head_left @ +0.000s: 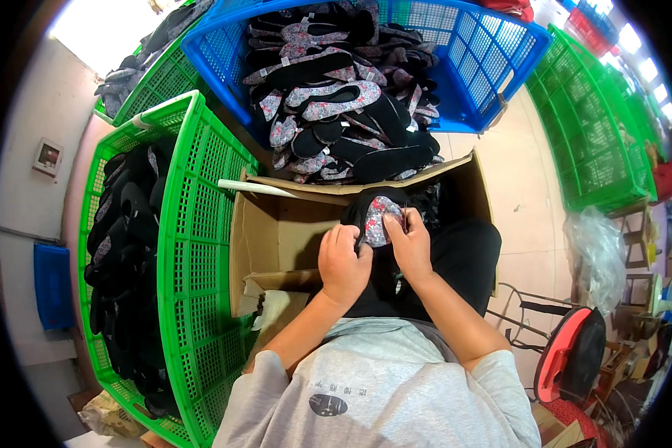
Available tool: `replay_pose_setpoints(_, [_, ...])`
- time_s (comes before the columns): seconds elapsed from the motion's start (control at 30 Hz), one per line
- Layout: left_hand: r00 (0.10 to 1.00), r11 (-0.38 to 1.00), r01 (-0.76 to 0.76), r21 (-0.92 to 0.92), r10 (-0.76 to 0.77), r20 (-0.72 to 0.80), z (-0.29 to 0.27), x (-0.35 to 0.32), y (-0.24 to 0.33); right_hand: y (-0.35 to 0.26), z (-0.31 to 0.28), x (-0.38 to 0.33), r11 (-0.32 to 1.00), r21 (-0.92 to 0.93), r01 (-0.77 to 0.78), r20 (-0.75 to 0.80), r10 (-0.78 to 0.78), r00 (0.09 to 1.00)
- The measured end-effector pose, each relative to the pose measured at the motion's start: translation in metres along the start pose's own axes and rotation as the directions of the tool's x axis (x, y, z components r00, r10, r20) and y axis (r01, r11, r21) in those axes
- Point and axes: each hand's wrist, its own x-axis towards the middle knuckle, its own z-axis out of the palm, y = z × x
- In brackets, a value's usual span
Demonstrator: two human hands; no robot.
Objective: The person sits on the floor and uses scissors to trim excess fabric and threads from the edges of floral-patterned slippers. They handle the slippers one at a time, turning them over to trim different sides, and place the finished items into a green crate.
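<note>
Over the cardboard box (291, 245), both my hands hold one cloth slipper with a grey and red floral print (378, 213) and black parts. My left hand (343, 259) pinches its left edge with curled fingers. My right hand (412, 243) grips the other side, its thumb laid on the floral cloth. The undersides of the slipper and some fingertips are hidden. Just beyond the box, a heap of similar floral and black slippers (342, 101) is piled up in the blue crate (455, 71).
At my left stands a green mesh crate (205, 284) filled with black slippers. A white stick (255, 188) crosses the box's far left edge. To the right are green crates (586, 123), a clear plastic bag (599, 254) and a red and black seat (571, 355).
</note>
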Motion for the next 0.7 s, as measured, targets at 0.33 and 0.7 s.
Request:
replay_pose_setpoints(0.33, [0.989, 0.981, -0.142, 0.131, 0.135, 0.064, 0.006, 0.034, -0.023, -0.014, -0.018, -0.008, 0.938, 0.079, -0.336, 0.223, 0.312, 0.924])
replay_pose_setpoints(0.7, [0.903, 0.995, -0.084, 0.056, 0.052, 0.426, -0.017, 0.039, -0.003, -0.038, -0.023, -0.004, 0.857, 0.268, -0.439, 0.371, 0.329, 0.868])
